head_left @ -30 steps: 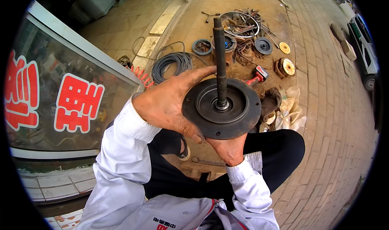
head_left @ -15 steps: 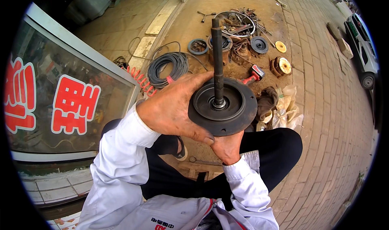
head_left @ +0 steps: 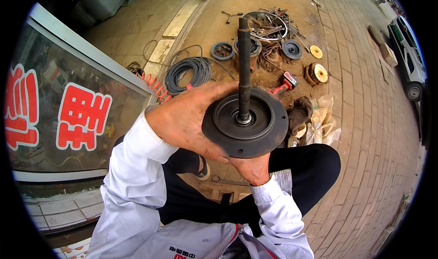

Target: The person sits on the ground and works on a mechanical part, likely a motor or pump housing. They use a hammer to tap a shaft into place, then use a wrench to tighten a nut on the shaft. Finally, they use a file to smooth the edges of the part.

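A black round flange (head_left: 263, 131) with bolt holes along its rim carries an upright dark steel shaft (head_left: 243, 62), threaded at the top, with a bright ring at its base. My left hand (head_left: 185, 117) wraps the left side of the flange, thumb along the near edge and fingers reaching behind toward the shaft. Beneath the flange, my right hand (head_left: 253, 167) supports it, its fingers mostly hidden by the disc.
A glass door (head_left: 123, 108) stands at left. Ahead lie coiled hose (head_left: 180, 74), a ring piled with tools (head_left: 267, 26), round parts (head_left: 292, 50), a red power tool (head_left: 285, 83) and plastic bags (head_left: 319, 129). Brick paving (head_left: 365, 167) runs right, with parked cars (head_left: 406, 62).
The flange and shaft, still in both hands, shifted slightly right, then back left to where they are now, a little left of their position a second ago.
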Demonstrator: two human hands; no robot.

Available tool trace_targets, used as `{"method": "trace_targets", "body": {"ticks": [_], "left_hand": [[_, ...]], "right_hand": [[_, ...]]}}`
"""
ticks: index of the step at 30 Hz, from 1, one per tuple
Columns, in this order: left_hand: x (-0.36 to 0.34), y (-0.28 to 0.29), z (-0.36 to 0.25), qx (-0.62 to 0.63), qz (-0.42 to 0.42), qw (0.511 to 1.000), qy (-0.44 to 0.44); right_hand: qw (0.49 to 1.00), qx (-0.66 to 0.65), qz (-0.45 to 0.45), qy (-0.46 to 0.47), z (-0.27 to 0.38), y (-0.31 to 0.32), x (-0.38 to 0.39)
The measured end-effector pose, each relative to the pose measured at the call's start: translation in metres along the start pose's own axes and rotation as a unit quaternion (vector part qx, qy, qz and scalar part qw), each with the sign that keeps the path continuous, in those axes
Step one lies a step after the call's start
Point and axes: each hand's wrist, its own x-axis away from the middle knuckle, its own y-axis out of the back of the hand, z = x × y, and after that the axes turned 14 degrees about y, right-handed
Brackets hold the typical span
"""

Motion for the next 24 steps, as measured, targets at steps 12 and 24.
{"method": "trace_targets", "body": {"ticks": [12,24], "left_hand": [[0.021,0.046,0.023,0.006,-0.058,0.998,0.037],[-0.002,0.007,0.017,0.026,-0.026,0.999,-0.018]], "right_hand": [[0.999,-0.020,0.043,-0.025,0.000,0.003,0.011],[0.999,-0.003,0.040,0.008,-0.003,-0.002,0.005]]}}
